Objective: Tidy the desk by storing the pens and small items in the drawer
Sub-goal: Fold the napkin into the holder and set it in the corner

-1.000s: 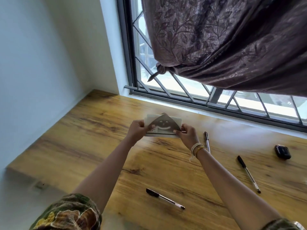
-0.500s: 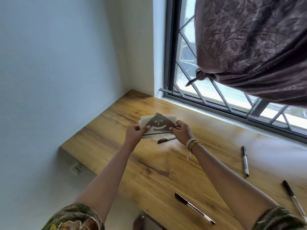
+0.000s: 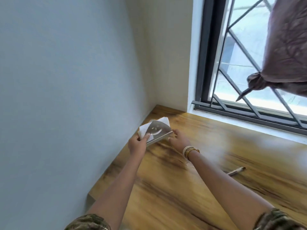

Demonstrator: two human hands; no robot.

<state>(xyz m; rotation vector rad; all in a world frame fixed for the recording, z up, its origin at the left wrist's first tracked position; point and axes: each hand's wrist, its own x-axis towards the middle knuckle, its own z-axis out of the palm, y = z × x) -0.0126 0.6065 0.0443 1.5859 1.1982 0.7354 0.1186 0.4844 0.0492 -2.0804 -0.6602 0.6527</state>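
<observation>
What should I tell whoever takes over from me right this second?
Left hand: grip shut on the napkin holder, held near the desk's far left corner by the wall.
Right hand: open, fingers beside the holder's right end; contact unclear.
One pen lies on the desk to the right, blurred.
Done: nothing visibly stored; no drawer in view.
Left: set the holder down, gather the pen and any other small items, put them in the drawer.

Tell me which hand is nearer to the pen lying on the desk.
Right. The right hand is nearer, though well short of the pen and up-left of it; the left hand is farther left, gripping the napkin holder.
</observation>
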